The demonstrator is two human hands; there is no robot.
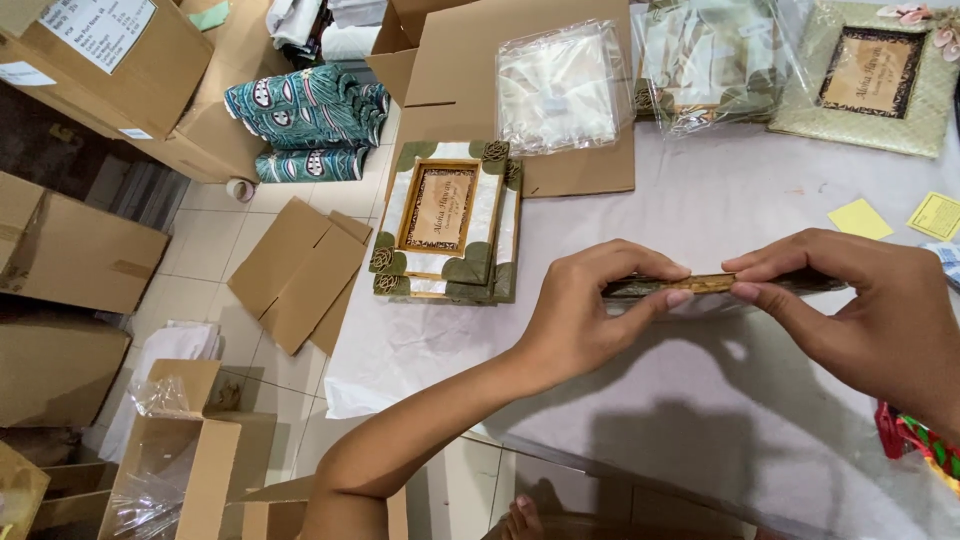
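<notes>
Hands: left hand and right hand both pinch one flat green-and-gold decorated picture frame, seen edge-on, fingertips closed on its upper edge.
Held frame: level, raised just above the white cloth-covered surface, between the two hands, near the person's body.
Stack: decorated picture frames with white panels and green leaf corners lie piled on the surface, left of the left hand and apart from it.
Cardboard: flat brown cardboard sheet lies behind the stack, with a clear plastic bag on it.
Far edge: another wrapped frame in clear plastic and a woven pale-green frame sit at the top right.
Notes: two yellow paper squares lie on the surface, above the right hand.
Floor: brown cardboard boxes and folded teal patterned cloth to the left.
</notes>
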